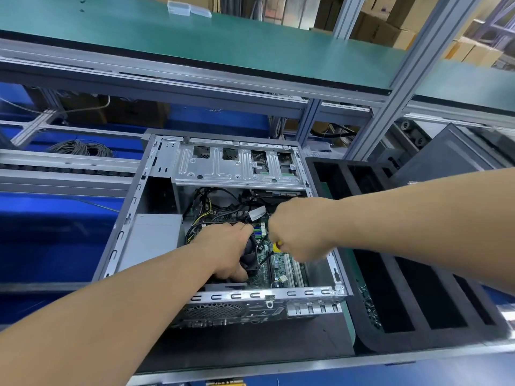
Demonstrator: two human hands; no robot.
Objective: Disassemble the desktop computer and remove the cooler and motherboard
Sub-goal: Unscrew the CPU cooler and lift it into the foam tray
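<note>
An open desktop computer case lies on its side on the bench. Inside it, the green motherboard shows under black cables. My left hand reaches into the case and grips the black cooler fan, covering most of it. My right hand is over the board to the right of the cooler, fingers curled round a screwdriver with a yellow handle; its tip is hidden. The silver drive cage spans the far end of the case.
A black foam tray with long slots stands right of the case; small screws lie along its left edge. A grey case panel lies at the far right. A green shelf and an aluminium post rise behind. Blue bins sit left.
</note>
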